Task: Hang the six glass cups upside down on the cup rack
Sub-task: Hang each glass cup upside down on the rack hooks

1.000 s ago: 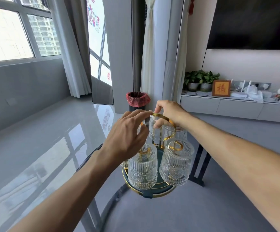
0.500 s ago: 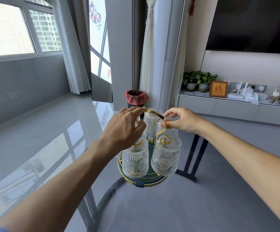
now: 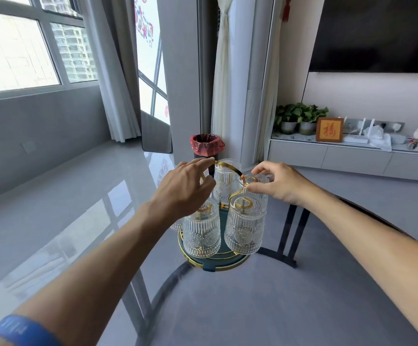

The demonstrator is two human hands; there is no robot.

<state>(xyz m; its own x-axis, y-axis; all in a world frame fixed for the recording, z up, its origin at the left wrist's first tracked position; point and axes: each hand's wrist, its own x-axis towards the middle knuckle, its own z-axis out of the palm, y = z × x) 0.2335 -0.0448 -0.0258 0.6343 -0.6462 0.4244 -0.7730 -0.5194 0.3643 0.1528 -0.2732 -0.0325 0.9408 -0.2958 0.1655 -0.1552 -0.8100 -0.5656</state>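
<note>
- Nearest, two bare forearms reach in over the round table (image 3: 227, 308), the left one with a blue wristband (image 3: 20, 329).
- On the table stands the cup rack (image 3: 212, 260), a round base with gold rim and gold prongs; its gold loop handle (image 3: 230, 168) arches over the top.
- Two glass cups hang upside down at the near side: the near-left cup (image 3: 201, 236) and the near-right cup (image 3: 244, 228). Each shows a gold prong tip inside.
- The left hand (image 3: 185, 188) hovers over the left of the rack, fingers loosely apart, fingertips touching the handle; it hides any cups beneath it.
- The right hand (image 3: 275, 182) has its fingers drawn together on the far-right cup (image 3: 255, 182), seemingly settling it on its prong.
- A far cup (image 3: 224, 181) hangs behind the handle.
- Four cups are plain; the rest I cannot tell. The step looks like seating one of the last cups.
- Next: let go gently, check it hangs steady, then count all six.
</note>
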